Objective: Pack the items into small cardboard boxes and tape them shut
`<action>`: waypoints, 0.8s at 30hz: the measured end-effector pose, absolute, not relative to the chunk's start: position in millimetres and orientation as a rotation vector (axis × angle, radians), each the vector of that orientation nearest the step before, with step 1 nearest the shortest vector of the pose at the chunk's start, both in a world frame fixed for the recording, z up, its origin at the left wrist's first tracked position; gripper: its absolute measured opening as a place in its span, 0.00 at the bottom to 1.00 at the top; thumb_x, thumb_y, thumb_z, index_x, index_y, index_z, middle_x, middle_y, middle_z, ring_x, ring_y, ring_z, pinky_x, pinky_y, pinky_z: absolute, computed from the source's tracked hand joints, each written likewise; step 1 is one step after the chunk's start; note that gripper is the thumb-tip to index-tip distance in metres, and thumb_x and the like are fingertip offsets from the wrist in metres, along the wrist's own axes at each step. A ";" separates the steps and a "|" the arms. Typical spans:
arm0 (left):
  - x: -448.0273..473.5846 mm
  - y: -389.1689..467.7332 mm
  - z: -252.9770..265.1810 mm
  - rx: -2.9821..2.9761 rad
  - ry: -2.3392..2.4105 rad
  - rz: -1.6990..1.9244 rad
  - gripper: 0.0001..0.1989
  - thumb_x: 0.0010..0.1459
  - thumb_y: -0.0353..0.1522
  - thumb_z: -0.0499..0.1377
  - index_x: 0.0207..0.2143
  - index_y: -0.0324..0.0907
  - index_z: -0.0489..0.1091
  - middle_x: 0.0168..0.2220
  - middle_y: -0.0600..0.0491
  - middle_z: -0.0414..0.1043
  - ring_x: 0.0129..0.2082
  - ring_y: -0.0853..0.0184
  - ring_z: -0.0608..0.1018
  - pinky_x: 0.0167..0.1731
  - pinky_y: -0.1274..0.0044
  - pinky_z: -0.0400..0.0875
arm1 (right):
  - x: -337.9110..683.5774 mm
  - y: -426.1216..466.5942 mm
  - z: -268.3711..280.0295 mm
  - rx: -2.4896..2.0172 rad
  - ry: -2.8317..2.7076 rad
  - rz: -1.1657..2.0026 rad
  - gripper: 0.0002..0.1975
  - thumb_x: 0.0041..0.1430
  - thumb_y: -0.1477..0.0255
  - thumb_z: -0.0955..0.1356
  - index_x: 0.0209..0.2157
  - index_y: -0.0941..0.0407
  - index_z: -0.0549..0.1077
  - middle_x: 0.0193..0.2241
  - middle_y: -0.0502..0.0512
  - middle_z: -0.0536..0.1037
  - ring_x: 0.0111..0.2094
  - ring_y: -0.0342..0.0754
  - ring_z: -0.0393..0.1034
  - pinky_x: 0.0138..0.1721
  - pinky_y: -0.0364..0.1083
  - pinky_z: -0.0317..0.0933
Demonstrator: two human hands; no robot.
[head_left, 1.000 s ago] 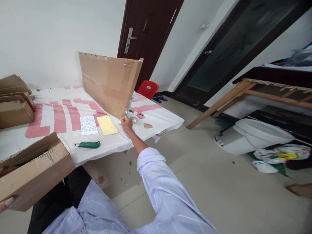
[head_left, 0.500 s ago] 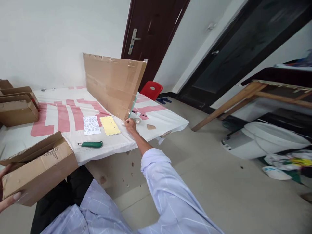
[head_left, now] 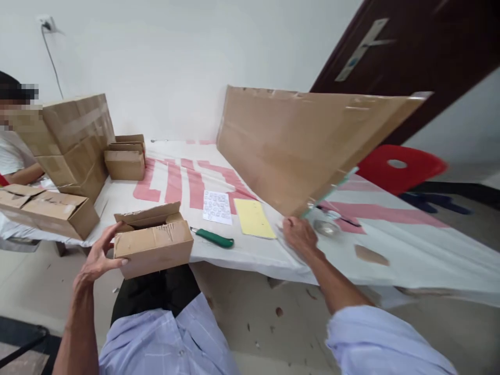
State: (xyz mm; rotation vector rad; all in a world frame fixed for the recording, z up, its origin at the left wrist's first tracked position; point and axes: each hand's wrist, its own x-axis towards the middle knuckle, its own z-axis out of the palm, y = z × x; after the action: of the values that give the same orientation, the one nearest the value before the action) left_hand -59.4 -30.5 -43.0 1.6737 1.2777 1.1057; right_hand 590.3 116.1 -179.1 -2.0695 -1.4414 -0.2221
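Note:
My left hand grips the left end of a small cardboard box, thumb on the near side. The box has a raised flap and rests over my lap at the table's front edge. My right hand is closed on the table at the lower corner of a big standing cardboard sheet; what its fingers hold, if anything, is hidden. Between my hands lie a green utility knife, a white sheet with small printed marks and a yellow card.
Small boxes and large stacked cartons stand at the left, with another long box before them. A person's arm shows there. Right of my hand lie a tape roll and a cardboard scrap. A red chair stands beyond.
The view has swung left, bringing the cartons, the other person and more of my left hand into sight. My left hand keeps the small box; my right hand stays at the sheet's corner.

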 end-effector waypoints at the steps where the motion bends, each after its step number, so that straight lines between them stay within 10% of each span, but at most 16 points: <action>1: -60.5 -31.1 -44.7 1.689 1.265 1.099 0.56 0.42 0.51 0.78 0.71 0.49 0.64 0.70 0.40 0.62 0.68 0.39 0.69 0.63 0.53 0.71 | 592.7 112.8 -179.8 -2.106 -1.427 -0.178 0.18 0.62 0.66 0.61 0.32 0.56 0.81 0.29 0.67 0.76 0.33 0.60 0.70 0.36 0.55 0.61; 12: -57.0 -37.0 -51.4 1.781 1.178 1.057 0.57 0.46 0.52 0.77 0.74 0.53 0.58 0.72 0.42 0.56 0.71 0.43 0.63 0.63 0.59 0.71 | 590.0 103.5 -161.8 -2.347 -1.170 0.041 0.20 0.59 0.66 0.64 0.13 0.50 0.70 0.22 0.68 0.70 0.33 0.66 0.73 0.33 0.61 0.59; 18: -54.8 -39.1 -54.8 1.783 1.150 1.042 0.56 0.48 0.47 0.77 0.75 0.54 0.55 0.72 0.42 0.54 0.71 0.42 0.62 0.62 0.57 0.71 | 542.3 93.2 -131.3 -2.125 -1.287 -0.219 0.20 0.60 0.61 0.63 0.39 0.58 0.82 0.46 0.81 0.76 0.55 0.74 0.69 0.49 0.67 0.65; 24: -48.9 -39.7 -53.4 1.803 1.128 1.037 0.57 0.48 0.44 0.77 0.75 0.54 0.54 0.72 0.42 0.54 0.72 0.42 0.61 0.62 0.56 0.71 | 391.5 73.1 -54.5 -1.214 -1.934 -0.114 0.18 0.71 0.62 0.61 0.46 0.54 0.80 0.46 0.65 0.81 0.51 0.61 0.75 0.56 0.62 0.68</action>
State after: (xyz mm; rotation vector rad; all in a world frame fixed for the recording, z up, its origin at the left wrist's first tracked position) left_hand -48.9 -39.7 -53.4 1.8035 1.1281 1.0369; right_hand 391.5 73.1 -54.5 -1.2135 -1.9337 -0.1136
